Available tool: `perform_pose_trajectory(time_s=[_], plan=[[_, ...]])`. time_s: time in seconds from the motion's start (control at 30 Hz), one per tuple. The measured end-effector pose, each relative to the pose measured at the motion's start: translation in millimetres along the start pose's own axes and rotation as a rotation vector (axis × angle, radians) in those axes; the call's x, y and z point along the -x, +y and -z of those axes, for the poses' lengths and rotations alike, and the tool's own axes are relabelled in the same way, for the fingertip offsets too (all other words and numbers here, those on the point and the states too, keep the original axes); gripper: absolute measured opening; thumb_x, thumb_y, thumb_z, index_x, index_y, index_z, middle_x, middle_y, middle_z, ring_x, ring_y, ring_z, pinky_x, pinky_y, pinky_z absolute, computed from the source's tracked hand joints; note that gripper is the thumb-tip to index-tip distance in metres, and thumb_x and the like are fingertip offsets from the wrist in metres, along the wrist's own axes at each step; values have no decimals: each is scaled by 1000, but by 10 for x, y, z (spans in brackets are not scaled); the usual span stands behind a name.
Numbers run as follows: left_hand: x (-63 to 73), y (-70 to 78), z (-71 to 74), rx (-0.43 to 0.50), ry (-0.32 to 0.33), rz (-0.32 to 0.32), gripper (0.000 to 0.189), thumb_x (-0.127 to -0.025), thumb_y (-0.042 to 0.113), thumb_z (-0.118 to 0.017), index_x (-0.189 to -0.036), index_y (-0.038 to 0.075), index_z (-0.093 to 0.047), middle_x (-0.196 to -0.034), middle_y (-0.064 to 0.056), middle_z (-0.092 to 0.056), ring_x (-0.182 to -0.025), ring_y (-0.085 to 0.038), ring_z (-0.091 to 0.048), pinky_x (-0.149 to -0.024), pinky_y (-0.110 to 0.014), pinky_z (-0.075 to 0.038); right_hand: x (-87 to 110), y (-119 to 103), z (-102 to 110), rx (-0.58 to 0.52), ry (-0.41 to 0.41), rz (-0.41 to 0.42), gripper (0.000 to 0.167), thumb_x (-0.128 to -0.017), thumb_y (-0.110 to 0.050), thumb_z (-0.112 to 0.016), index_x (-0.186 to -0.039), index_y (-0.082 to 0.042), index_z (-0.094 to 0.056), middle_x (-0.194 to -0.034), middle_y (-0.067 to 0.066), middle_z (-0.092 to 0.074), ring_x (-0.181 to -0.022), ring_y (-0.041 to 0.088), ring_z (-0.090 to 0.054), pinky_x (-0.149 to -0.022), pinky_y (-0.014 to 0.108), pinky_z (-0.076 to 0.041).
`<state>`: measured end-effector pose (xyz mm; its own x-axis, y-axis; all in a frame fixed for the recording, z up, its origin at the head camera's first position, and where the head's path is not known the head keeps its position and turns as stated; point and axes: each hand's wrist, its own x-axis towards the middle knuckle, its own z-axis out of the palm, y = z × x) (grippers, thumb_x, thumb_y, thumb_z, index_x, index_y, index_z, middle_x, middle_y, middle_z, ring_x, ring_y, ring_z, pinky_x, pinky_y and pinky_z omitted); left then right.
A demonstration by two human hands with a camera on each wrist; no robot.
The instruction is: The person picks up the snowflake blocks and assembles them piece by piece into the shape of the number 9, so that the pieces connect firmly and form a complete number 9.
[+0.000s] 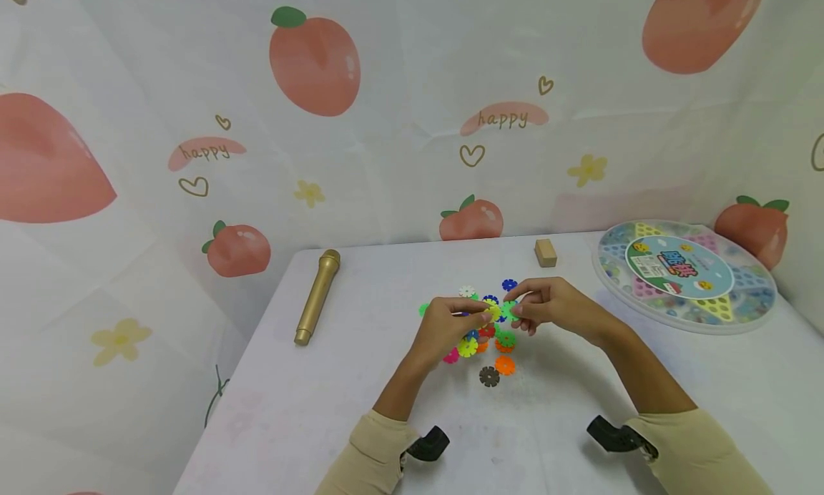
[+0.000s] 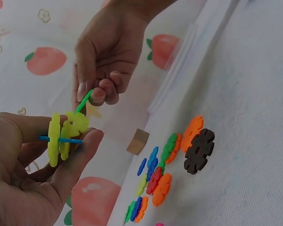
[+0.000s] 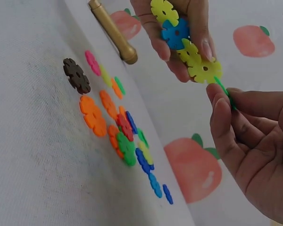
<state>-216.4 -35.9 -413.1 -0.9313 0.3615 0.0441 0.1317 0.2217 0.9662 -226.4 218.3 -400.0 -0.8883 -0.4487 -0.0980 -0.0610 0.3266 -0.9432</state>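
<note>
Above the white table, my left hand [image 1: 443, 329] pinches a small chain of notched plastic snowflake discs. In the right wrist view the chain shows a blue disc [image 3: 175, 34] among yellow discs [image 3: 205, 71]. My right hand [image 1: 558, 306] pinches a green disc [image 3: 224, 93] between thumb and fingers. The green disc's edge meets the end yellow disc; how deep it sits in a slot I cannot tell. Loose discs lie below the hands, among them a dark brown disc [image 1: 489, 376], an orange disc [image 1: 505, 365] and a red disc [image 3: 124, 124].
A gold microphone-shaped stick [image 1: 317, 298] lies at the table's left. At the back stands a small wooden block [image 1: 546, 253]. A round, clear-edged game box [image 1: 676, 270] takes up the back right, by the printed cloth backdrop [image 1: 399, 173].
</note>
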Motion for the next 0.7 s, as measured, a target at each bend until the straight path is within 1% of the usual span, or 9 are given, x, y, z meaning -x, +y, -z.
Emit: perform_pose_trajectory(time_s=[0.07,0.2,0.23,0.3,0.37,0.43,0.53,0.63,0.7], plan=[[3,2,0,6,-4,0,20,-99,23,-77,-113,10,-84,-104,-1,-80,-94,-18,-77,-80,-26,-63,-1,4,1,-7,-11,9,31,-104,-19,-67,-128,1,-66,-99,35,-72,-86,50,-71,-81,41,-66],[8,0,-7,17,-14,-10,19,-98,20,-77,-111,8,-83,-103,-5,-80,-98,-30,-79,-82,-29,-64,-1,6,1,-19,-25,24,31,-104,-17,-68,-128,3,-67,-98,35,-72,-85,48,-72,-80,41,-66],[9,0,-8,18,-14,-14,18,-98,19,-77,-110,7,-83,-102,-5,-80,-98,-33,-79,-82,-32,-65,0,4,0,-20,-25,27,31,-104,-17,-68,-127,3,-67,-98,34,-72,-85,48,-72,-80,41,-66],[5,-4,-14,15,-8,-16,18,-97,20,-78,-109,8,-84,-99,-5,-81,-97,-36,-79,-82,-34,-65,3,-2,-1,-22,-27,30,32,-104,-17,-68,-128,4,-67,-97,34,-72,-84,47,-72,-79,41,-66],[3,-5,-21,14,-1,-23,17,-97,21,-79,-107,8,-85,-96,-5,-81,-94,-34,-79,-80,-34,-65,6,-7,-3,-21,-27,28,34,-103,-17,-69,-129,6,-66,-97,34,-73,-84,47,-72,-79,41,-66],[-2,-8,-30,18,9,-34,16,-96,20,-80,-105,8,-85,-93,-6,-82,-89,-28,-80,-79,-33,-66,10,-18,-7,-21,-22,24,36,-103,-17,-69,-130,7,-67,-96,32,-74,-84,46,-73,-79,40,-66],[-3,-8,-49,19,24,-53,15,-96,19,-80,-103,8,-85,-92,-6,-82,-84,-20,-80,-75,-26,-64,19,-37,-13,-24,-8,20,36,-103,-16,-69,-130,8,-67,-93,28,-75,-81,41,-74,-79,39,-66],[-3,-5,-69,19,46,-65,14,-96,19,-80,-102,8,-86,-93,-4,-82,-85,-21,-80,-75,-25,-64,29,-68,-25,-34,16,19,34,-102,-14,-70,-128,9,-68,-89,25,-75,-78,36,-74,-78,37,-66],[2,-2,-81,23,60,-74,14,-96,18,-80,-101,7,-86,-94,-3,-82,-86,-26,-80,-74,-24,-63,33,-82,-34,-39,32,19,34,-102,-13,-69,-127,10,-69,-88,25,-75,-77,34,-74,-77,37,-66]])
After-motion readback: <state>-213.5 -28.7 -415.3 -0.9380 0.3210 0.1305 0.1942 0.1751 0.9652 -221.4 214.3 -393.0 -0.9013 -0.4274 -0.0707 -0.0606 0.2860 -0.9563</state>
